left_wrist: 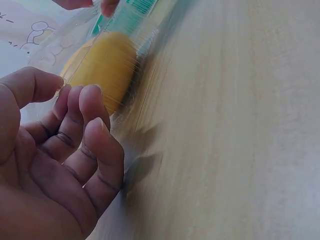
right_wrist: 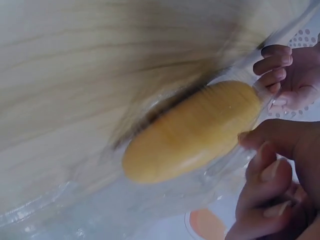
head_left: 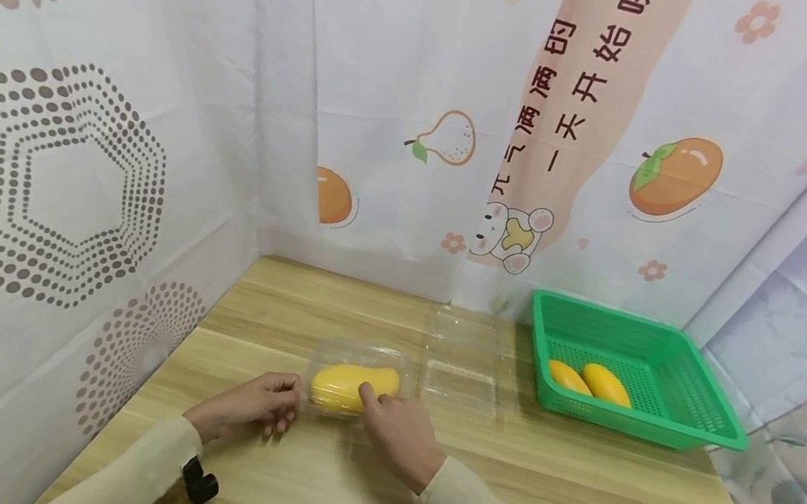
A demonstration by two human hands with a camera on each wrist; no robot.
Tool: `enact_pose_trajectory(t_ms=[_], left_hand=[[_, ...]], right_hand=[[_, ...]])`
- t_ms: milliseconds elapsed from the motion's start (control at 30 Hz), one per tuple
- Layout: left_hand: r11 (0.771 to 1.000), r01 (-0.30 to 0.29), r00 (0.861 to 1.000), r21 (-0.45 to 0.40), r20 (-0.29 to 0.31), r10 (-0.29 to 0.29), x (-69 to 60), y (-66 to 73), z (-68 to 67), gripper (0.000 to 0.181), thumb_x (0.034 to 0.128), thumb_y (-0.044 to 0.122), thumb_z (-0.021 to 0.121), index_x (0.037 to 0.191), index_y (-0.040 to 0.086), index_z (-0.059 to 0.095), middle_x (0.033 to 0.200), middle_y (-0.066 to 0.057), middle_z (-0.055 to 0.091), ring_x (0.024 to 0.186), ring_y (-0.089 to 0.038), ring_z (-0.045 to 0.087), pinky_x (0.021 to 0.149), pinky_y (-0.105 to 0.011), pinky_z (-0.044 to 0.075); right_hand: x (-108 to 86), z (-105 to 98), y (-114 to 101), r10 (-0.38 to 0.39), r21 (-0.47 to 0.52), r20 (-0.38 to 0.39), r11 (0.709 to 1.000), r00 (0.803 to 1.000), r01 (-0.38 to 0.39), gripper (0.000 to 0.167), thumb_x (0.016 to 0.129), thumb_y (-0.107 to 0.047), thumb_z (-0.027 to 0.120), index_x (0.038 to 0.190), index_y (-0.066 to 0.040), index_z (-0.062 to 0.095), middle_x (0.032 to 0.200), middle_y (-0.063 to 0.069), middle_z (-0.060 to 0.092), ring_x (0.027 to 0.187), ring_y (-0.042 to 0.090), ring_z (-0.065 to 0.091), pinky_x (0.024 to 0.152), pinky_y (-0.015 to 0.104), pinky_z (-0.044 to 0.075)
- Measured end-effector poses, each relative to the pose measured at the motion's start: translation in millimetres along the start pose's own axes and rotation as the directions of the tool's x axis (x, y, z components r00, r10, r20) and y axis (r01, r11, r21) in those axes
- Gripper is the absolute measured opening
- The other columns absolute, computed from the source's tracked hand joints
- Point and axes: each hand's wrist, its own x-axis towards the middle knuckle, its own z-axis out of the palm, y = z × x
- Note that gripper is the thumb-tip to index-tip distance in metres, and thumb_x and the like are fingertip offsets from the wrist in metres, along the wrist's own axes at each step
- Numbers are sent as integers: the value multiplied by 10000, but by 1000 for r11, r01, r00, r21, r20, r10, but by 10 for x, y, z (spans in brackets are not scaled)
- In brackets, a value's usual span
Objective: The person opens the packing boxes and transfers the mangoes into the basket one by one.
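Observation:
A yellow mango [head_left: 345, 384] lies inside a clear plastic box [head_left: 398, 361] on the table. At the box's left end my left hand [head_left: 264, 403] pinches the rim between thumb and fingertips. In the left wrist view that hand's fingers [left_wrist: 102, 145] are curled, and the mango [left_wrist: 107, 65] shows behind them through the plastic. My right hand [head_left: 399, 436] is at the near right side, its thumb over the box's front edge. The right wrist view shows the thumb tip and curled fingers [right_wrist: 262, 180] of that hand pinching the edge beside the mango [right_wrist: 195, 132].
Right of the box stands a second clear plastic container [head_left: 464, 377], its lid folded back. Farther right, a green basket [head_left: 642, 433] holds two mangoes [head_left: 606, 385]. Printed curtains [head_left: 387, 258] border the wooden table [head_left: 571, 491] at the back and sides.

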Motion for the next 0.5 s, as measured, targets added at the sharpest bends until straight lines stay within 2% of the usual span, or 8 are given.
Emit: enact_pose_trajectory(t_ms=[100,200,267,367,500], left_hand=[[1000,2,1000,5,0,-2,-10,0,1,199,1074,194,523,978,23,560,837,-61,600,691,-174,581,576,-270,488],[1000,2,1000,11,-4,-2,-16,-1,-1,202,1073,191,521,985,13,560,837,-57,601,691,-172,581,575,-267,489],[1000,3,1000,15,-8,-3,-18,-3,-5,209,1073,196,526,981,12,557,834,-56,603,689,-171,580,571,-266,491],[1000,5,1000,23,-10,-4,-19,-7,-12,230,1075,217,538,964,16,551,833,-57,607,687,-167,581,567,-264,494],[999,4,1000,35,-7,-4,-19,-8,-18,258,1074,248,555,950,23,544,835,-59,605,686,-166,580,564,-263,493]], right_hand=[[-24,-16,42,49,-36,-39,998,998,-51,337,823,-287,785,926,-107,520,511,-75,350,409,59,240,349,242,155],[-46,-15,85,49,-69,-92,996,995,-56,402,807,-374,813,832,-111,509,512,-69,358,423,54,219,336,250,186],[-58,-4,109,20,-82,-123,996,992,-30,432,806,-388,819,750,-133,475,514,-74,360,437,47,212,340,240,195],[-67,8,137,-20,-83,-150,997,988,8,430,807,-381,820,706,-147,474,510,-82,363,453,43,201,350,231,178],[-74,14,167,-39,-68,-139,997,989,29,407,811,-374,805,690,-145,491,505,-86,357,458,44,204,353,230,174]])
